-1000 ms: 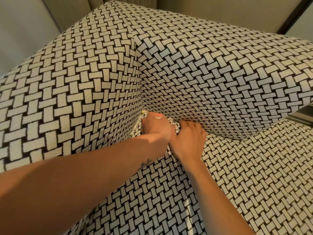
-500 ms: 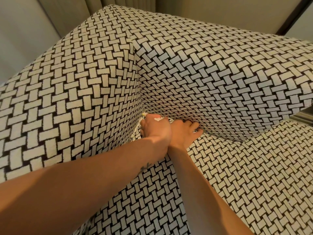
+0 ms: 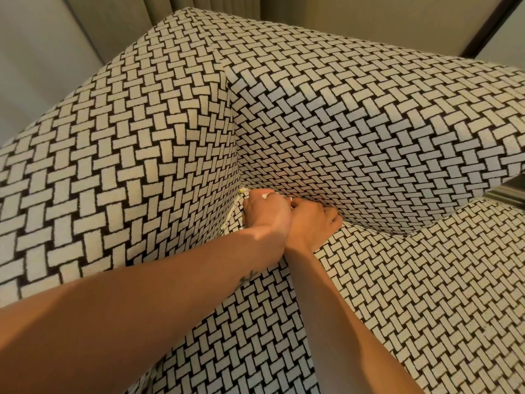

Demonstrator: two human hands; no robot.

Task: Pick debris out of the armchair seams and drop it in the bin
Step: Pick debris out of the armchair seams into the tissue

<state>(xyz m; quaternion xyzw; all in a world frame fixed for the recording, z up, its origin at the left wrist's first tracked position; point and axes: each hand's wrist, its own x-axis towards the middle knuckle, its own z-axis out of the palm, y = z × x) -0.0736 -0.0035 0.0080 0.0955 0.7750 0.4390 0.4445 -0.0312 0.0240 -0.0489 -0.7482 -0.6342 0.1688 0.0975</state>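
The armchair (image 3: 369,132) is covered in a black-and-cream basket-weave fabric. Both my hands are at the back left corner of the seat, where armrest, backrest and cushion meet. My left hand (image 3: 267,214) is curled into a fist and grips white paper scraps (image 3: 264,195) that show above its knuckles. A small yellow bit (image 3: 243,190) lies in the corner seam just left of it. My right hand (image 3: 314,223) rests against the backrest seam with curled fingers, and its thumb and forefinger pinch a small white scrap (image 3: 291,199) beside the left fist. No bin is in view.
The left armrest (image 3: 119,155) rises high beside my left forearm. The seat cushion (image 3: 426,294) spreads to the right and toward me. Beige curtain folds (image 3: 199,7) and a grey wall stand behind the chair, with a dark frame (image 3: 491,21) at the top right.
My right hand pushed its fingers flat into the backrest seam, then drew them back curled and brought thumb and forefinger up against the left fist. The left fist stayed in the corner.
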